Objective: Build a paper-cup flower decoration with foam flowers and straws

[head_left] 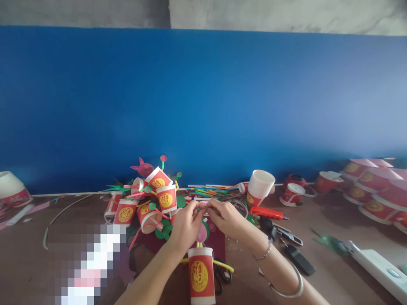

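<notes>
A blue partition (203, 106) stands beyond both hands, behind a brown tabletop (32, 267). Left of the left hand (186, 224) is a heap of red paper cups (125, 213); beyond and right of the right hand (226, 217), a nested paper-cup stack (261, 188). A gold-emblemed paper cup (202, 275) sits between the forearms, nearer than the hands. An orange utility knife (267, 212) lies right of the right hand. Both hands, fingertips meeting, pinch a small pink piece (202, 204), mostly hidden.
</notes>
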The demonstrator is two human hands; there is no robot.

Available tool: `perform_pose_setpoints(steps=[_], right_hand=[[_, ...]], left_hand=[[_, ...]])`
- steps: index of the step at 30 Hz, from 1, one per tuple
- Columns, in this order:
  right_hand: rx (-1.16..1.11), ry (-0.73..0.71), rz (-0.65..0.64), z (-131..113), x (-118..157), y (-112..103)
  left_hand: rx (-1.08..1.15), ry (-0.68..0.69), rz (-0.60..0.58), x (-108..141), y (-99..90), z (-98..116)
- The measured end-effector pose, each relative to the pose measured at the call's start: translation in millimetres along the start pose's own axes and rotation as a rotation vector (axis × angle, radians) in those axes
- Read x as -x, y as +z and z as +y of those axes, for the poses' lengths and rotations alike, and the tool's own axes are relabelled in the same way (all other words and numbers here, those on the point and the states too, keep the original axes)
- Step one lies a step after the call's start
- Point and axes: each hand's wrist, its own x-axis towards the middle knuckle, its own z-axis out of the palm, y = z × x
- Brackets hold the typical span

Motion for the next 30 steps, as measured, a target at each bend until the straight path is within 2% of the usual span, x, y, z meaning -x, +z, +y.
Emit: perform_pose_setpoints(steps=[5,10,15,18,21,23,27,30], right_hand=[[-0.177,0.109,0.024,-5,0,4],[-0.411,0.139,0.067,-6,-1,10],[-0.612,0.186,0.057,-6,-2,15],[-0.407,0.14,0.104,-7,-2,14],[0.05,0.116,0.182,2,-5,11],[0.308,0.181,0.169,17,-7,9],[0.379,0.301,0.148,51,-10,9],[0.351,0.344,0.161,57,-11,11]], left_hand=[[0.024,0.03,-0.017,2,-2.9,5],[0.026,0.081,0.01,4,-5.4,7],[0.09,0.093,0.013,5,-5.0,6],[0.259,0.053,0.029,5,-3.4,8],[0.438,-0.009,0.071,4,-4.1,12],[0.524,-0.088,0.101,1,-6.2,14],[0.688,-0.276,0.047,-5,-9.5,13],[0.81,-0.33,0.003,-8,-9.0,10]])
